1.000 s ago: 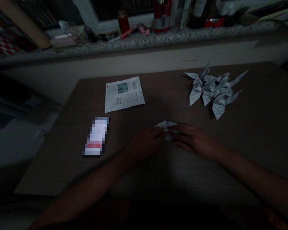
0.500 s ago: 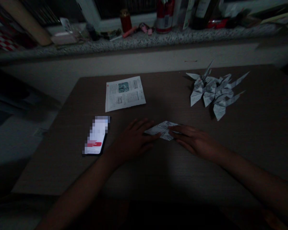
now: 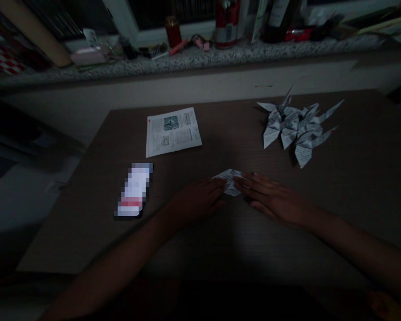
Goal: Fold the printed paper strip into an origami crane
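Folded paper [image 3: 233, 184]: small, printed and many-sided; it lies flat on the desk [image 3: 87, 187] in front of the person, between the two hands, with both side ends partly hidden under the fingers.
Left hand [image 3: 196, 198]: palm down, fingers resting over the left end of the paper, thumb apart from it on the near side; nothing is clenched.
Right hand [image 3: 276, 198]: fingers stretched out side by side across the right end, laid on top rather than wrapped round it.
Step in hand: it looks like flattening and squaring up creases, judging by how both hands bear on the paper.
Next move's demands: any further crease would need one hand to pin the paper while a fingertip runs firmly along the edge, with the points kept lined up.
Paper's feel: thin and matt, probably soft enough to crease sharply, though stacked layers may spring up or slip.
Paper birds [image 3: 308, 133]: a cluster at the far right of the desk, with spiky necks or tails and broad, pointed wings of similar printed paper.
Printed sheet [image 3: 173, 132]: pale and four-cornered, lying at the far left.
Phone [image 3: 134, 191]: slim slab, screen lit, well left of the paper.
Sill [image 3: 194, 57]: speckled, stone-like, carrying a shiny red can [image 3: 226, 26].
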A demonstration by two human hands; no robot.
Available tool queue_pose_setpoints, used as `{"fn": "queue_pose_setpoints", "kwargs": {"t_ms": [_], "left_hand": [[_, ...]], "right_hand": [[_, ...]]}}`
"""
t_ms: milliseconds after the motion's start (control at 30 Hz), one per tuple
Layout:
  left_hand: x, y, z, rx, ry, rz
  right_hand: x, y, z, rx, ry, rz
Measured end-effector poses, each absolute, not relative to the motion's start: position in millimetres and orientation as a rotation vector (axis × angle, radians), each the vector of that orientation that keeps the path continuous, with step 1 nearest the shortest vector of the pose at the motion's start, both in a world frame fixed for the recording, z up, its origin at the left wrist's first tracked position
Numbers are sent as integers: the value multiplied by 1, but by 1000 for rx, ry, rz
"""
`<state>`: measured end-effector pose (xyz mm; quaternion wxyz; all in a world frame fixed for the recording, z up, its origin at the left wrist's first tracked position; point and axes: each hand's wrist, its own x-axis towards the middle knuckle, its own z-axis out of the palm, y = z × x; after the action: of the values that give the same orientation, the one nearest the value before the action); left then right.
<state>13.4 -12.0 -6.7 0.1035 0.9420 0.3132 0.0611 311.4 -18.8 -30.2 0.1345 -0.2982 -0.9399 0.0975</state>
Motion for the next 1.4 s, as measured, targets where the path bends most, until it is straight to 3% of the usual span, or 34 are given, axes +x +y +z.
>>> {"fn": "queue_pose_setpoints", "kwargs": {"t_ms": [733,1400], "left_hand": [[6,-2,-4,2754,856,279],[10,6,-10,2695,881,404]], "right_hand": [[312,-8,-14,-849,-2643,63],[308,2,-23,-865,-2492,252]]}}
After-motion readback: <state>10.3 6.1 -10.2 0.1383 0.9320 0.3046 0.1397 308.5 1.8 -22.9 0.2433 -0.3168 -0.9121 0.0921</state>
